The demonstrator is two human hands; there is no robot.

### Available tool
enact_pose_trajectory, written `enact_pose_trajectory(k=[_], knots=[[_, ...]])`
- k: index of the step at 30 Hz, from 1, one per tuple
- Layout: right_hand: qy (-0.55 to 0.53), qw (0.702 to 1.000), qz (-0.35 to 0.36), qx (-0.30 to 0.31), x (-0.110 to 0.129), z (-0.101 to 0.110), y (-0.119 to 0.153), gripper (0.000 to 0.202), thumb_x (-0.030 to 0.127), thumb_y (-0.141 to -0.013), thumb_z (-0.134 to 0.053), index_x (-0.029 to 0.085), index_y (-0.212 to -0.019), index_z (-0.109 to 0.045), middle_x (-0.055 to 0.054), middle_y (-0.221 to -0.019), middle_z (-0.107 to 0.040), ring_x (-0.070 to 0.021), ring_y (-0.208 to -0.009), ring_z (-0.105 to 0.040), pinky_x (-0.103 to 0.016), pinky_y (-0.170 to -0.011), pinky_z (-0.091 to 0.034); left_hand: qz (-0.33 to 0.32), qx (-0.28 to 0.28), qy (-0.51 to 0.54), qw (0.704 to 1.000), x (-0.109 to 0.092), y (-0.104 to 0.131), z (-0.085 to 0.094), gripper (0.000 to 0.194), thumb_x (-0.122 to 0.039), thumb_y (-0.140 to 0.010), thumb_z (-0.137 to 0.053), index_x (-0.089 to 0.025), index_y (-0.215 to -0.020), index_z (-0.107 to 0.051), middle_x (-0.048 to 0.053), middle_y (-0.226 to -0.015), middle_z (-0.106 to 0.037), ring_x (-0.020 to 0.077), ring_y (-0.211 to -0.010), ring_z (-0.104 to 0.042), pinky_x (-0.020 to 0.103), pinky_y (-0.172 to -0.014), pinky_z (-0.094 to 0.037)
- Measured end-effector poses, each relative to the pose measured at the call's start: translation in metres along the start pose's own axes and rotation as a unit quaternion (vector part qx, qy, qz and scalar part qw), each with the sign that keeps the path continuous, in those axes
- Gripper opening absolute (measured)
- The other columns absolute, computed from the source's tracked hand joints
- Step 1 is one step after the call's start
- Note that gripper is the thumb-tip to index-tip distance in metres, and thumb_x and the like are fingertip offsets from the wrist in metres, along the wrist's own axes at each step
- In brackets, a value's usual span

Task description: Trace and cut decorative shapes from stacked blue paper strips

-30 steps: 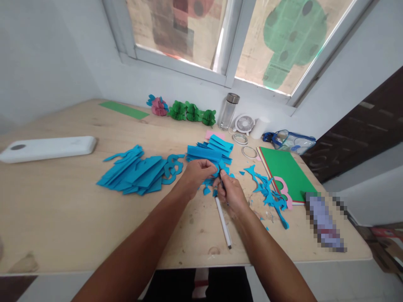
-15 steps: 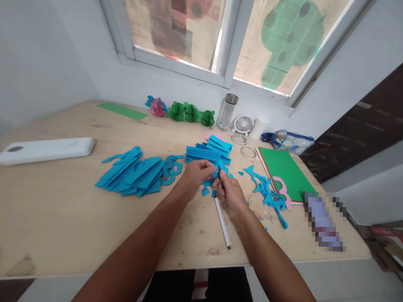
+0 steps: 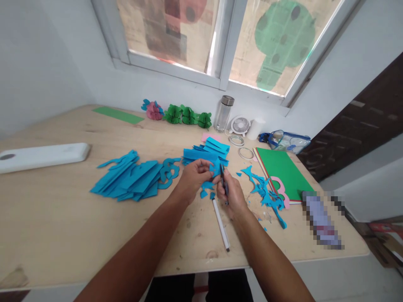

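Note:
My left hand [image 3: 195,178] pinches a small piece of blue paper [image 3: 215,168] between thumb and fingers. My right hand [image 3: 232,192] is closed around dark scissors [image 3: 223,177], whose blades point up and away at the right edge of that paper. Just behind both hands lies a stack of folded blue paper strips [image 3: 201,154]. Small blue scraps [image 3: 204,193] are scattered under the hands. A white marker [image 3: 221,226] rests on the table below them. To the left are a fanned pile of folded blue paper [image 3: 129,179] and cut blue curly shapes [image 3: 169,171].
Blue offcuts [image 3: 263,188] and a pink cutout [image 3: 281,189] lie right, by green paper sheets [image 3: 285,172]. Along the wall stand green paper ornaments [image 3: 188,116], a glass bottle [image 3: 223,115], a small fan [image 3: 240,125] and a clear pouch [image 3: 291,141]. A white device [image 3: 47,156] lies left.
The blue paper in my left hand has turned and shows more of its face. The scissors have come more upright beside it. The view has shifted slightly.

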State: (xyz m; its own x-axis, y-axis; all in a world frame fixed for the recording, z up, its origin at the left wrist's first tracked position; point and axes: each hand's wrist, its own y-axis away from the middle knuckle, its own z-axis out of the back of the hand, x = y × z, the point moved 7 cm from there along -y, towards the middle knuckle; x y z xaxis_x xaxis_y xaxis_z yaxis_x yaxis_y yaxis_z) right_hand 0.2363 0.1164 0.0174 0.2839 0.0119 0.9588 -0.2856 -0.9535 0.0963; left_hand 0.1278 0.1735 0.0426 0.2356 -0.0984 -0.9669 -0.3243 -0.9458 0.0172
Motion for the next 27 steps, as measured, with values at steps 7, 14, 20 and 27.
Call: enact_pose_trajectory(k=[7, 14, 20, 27], knots=[[0.004, 0.992, 0.062, -0.108, 0.008, 0.022, -0.006, 0.037, 0.048, -0.063, -0.075, 0.017, -0.079, -0.062, 0.012, -0.044, -0.034, -0.0048, -0.038, -0.023, -0.021, -0.039, -0.014, -0.004, -0.02, -0.023, 1.0, 0.002, 0.0, 0.001, 0.037, -0.03, -0.049, -0.079, -0.017, -0.079, -0.062, -0.004, -0.06, -0.062, 0.0123, -0.057, -0.057, 0.025, -0.056, -0.048], [0.034, 0.986, 0.071, -0.144, 0.003, 0.032, -0.01, 0.026, 0.035, -0.058, -0.075, 0.018, -0.071, -0.06, 0.01, -0.049, -0.042, -0.0053, -0.042, -0.03, -0.021, -0.041, -0.019, 0.024, 0.005, -0.018, 1.0, 0.012, -0.002, -0.004, 0.038, -0.03, -0.052, -0.078, -0.017, -0.085, -0.063, -0.003, -0.061, -0.064, 0.0144, -0.057, -0.062, 0.027, -0.058, -0.051], [0.018, 0.984, 0.067, -0.162, 0.006, 0.033, -0.008, 0.028, 0.037, -0.057, -0.073, 0.018, -0.071, -0.058, 0.011, -0.047, -0.039, -0.0054, -0.04, -0.027, -0.021, -0.039, -0.018, -0.04, -0.059, -0.099, 0.993, 0.012, -0.012, 0.012, 0.028, -0.032, -0.058, -0.071, -0.018, -0.081, -0.067, 0.002, -0.076, -0.069, 0.017, -0.066, -0.063, 0.026, -0.056, -0.049], [0.01, 0.985, 0.065, -0.157, 0.008, 0.032, -0.008, 0.028, 0.038, -0.058, -0.074, 0.019, -0.07, -0.056, 0.011, -0.046, -0.037, -0.0053, -0.04, -0.026, -0.021, -0.039, -0.017, -0.095, -0.065, -0.198, 0.973, -0.011, -0.002, 0.008, 0.021, -0.035, -0.066, -0.066, -0.019, -0.054, -0.061, 0.0, -0.055, -0.059, 0.0156, -0.058, -0.056, 0.025, -0.056, -0.045]])
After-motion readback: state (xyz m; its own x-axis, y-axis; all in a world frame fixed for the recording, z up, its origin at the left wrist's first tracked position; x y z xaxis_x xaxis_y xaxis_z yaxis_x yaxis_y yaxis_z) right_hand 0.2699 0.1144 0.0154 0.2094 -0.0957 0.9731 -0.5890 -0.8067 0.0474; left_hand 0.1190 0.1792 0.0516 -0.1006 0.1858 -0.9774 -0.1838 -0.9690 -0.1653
